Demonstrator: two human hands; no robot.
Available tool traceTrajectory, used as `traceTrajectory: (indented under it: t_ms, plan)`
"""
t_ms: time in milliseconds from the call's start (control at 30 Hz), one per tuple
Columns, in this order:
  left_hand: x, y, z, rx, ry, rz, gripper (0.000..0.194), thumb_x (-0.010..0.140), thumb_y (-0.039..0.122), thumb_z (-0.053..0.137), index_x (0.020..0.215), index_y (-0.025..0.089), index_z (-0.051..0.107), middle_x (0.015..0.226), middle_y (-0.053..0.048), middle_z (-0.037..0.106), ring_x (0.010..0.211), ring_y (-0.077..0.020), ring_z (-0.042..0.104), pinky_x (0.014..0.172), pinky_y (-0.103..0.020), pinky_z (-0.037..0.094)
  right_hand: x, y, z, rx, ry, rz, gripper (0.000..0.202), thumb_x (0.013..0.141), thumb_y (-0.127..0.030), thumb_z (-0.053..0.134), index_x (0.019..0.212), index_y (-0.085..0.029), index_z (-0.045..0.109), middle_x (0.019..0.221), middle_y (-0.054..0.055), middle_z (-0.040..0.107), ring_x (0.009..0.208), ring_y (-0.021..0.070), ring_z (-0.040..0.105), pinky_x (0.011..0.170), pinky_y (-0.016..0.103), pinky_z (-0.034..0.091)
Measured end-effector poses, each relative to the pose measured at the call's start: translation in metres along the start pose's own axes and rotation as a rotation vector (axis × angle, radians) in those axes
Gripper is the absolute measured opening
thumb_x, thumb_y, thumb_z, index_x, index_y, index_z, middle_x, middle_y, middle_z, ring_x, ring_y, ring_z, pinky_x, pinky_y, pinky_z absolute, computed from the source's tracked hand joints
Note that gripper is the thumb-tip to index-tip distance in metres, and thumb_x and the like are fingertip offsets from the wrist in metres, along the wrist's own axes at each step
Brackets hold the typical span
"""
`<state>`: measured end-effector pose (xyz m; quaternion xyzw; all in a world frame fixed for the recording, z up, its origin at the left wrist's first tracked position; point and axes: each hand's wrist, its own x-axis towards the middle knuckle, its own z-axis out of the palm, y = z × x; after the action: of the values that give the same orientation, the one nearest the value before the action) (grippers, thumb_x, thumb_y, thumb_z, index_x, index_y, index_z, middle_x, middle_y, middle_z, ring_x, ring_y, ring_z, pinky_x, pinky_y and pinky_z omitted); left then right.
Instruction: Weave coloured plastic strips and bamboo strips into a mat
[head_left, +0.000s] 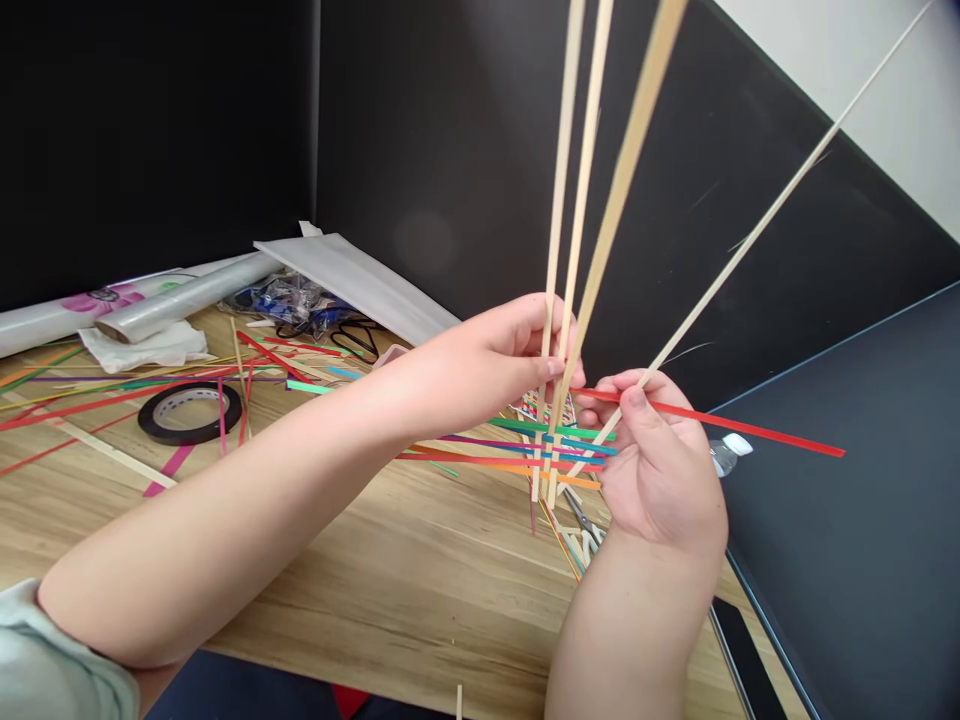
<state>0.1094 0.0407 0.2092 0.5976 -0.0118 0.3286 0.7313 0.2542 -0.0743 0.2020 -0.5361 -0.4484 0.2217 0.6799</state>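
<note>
I judge weave early: few coloured strips (525, 445) cross pale uprights (564, 250). Left hand (487, 355) pinches uprights; right hand (656, 465) grips red strip (742, 430), pointing 3 o'clock. Many loose strips (112, 395) on counter (390, 570).

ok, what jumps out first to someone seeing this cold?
The long pale strips fanning up past the top edge, held at centre by the left hand. Next the red strip pinched in the right hand, pointing right. Then the coloured strips scattered around a black tape roll, left on the table.
</note>
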Motion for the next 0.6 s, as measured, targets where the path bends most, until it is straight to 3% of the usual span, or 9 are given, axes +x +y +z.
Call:
traceTrajectory:
  t_ms: [200, 367, 500, 600]
  plan:
    - [0.0008, -0.0017, -0.0015, -0.001, 0.0, 0.03, 0.011, 0.08, 0.009, 0.06, 0.077, 0.019, 0.058, 0.076, 0.001, 0.065, 0.074, -0.0134, 0.064, 0.065, -0.025, 0.049, 0.0005, 0.0011, 0.003, 0.042, -0.016, -0.07, 0.009, 0.083, -0.032, 0.071, 0.079, -0.024, 0.069, 0.074, -0.002, 0.072, 0.068, 0.0097, 0.067, 0.063, 0.02, 0.055]
    - [0.0007, -0.0015, -0.0038, 0.044, -0.061, 0.036, 0.013, 0.081, 0.006, 0.057, 0.079, 0.018, 0.057, 0.077, 0.002, 0.065, 0.074, -0.0123, 0.065, 0.063, -0.024, 0.05, 0.0002, -0.0008, 0.0026, 0.061, -0.047, -0.029, 0.009, 0.083, -0.031, 0.071, 0.078, -0.024, 0.07, 0.074, -0.002, 0.072, 0.068, 0.008, 0.068, 0.062, 0.016, 0.054]
    - [0.001, -0.001, -0.003, 0.095, -0.06, 0.018, 0.011, 0.083, 0.009, 0.057, 0.076, 0.017, 0.061, 0.079, 0.0, 0.067, 0.076, -0.0144, 0.067, 0.067, -0.027, 0.052, 0.0014, 0.001, 0.0032, 0.04, -0.054, -0.006, 0.012, 0.08, -0.033, 0.074, 0.077, -0.023, 0.069, 0.073, -0.002, 0.072, 0.066, 0.0095, 0.068, 0.062, 0.019, 0.055]
    - [0.0022, -0.0019, -0.0025, 0.125, -0.004, 0.045, 0.012, 0.081, 0.01, 0.059, 0.072, 0.016, 0.063, 0.075, 0.0, 0.067, 0.073, -0.013, 0.066, 0.068, -0.026, 0.052, 0.0009, 0.0027, 0.0069, -0.04, -0.001, -0.083, 0.014, 0.076, -0.032, 0.077, 0.076, -0.021, 0.068, 0.072, -0.001, 0.07, 0.064, 0.0116, 0.068, 0.061, 0.023, 0.056]
